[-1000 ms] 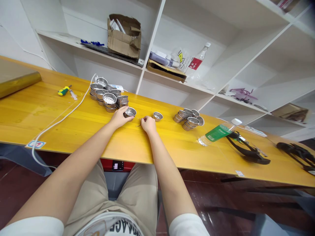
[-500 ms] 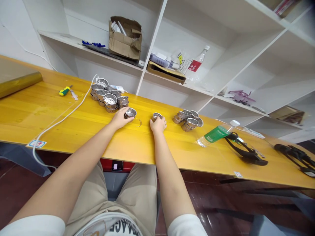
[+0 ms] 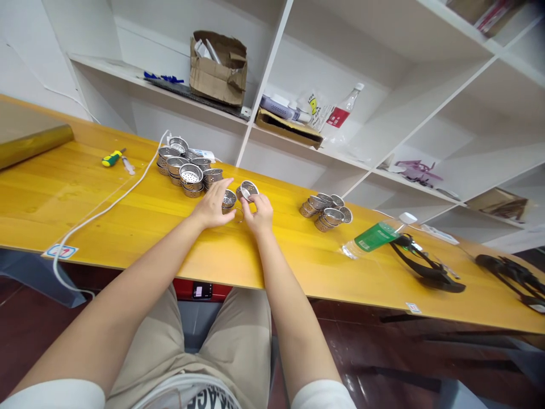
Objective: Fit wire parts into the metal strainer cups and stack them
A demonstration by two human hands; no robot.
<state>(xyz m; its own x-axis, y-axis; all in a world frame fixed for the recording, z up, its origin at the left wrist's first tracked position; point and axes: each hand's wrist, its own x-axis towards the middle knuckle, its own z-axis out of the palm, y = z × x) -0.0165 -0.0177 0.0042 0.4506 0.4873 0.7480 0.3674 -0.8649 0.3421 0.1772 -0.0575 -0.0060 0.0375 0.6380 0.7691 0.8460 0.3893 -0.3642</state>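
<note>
A small perforated metal cup (image 3: 247, 191) is pinched in my right hand (image 3: 258, 211), tilted and raised over the table. My left hand (image 3: 213, 205) has its thumb and fingers apart beside a second metal cup (image 3: 229, 198), which is partly hidden by the fingers. A thin curved metal piece (image 3: 240, 215) lies between the hands. Behind my left hand stands a cluster of stacked perforated cups (image 3: 191, 176). Another group of such cups (image 3: 327, 211) sits to the right of my hands.
A green-labelled bottle (image 3: 374, 236) lies on the yellow table (image 3: 289, 261), with black straps (image 3: 426, 266) further right. At the left are a screwdriver (image 3: 112, 158) and a white cable (image 3: 114, 205). Shelves behind hold a cardboard box (image 3: 218, 71).
My right hand has moved left with its cup, now raised and tilted near the cup by my left hand. The fingers of my left hand have spread and lifted from the cup beside them.
</note>
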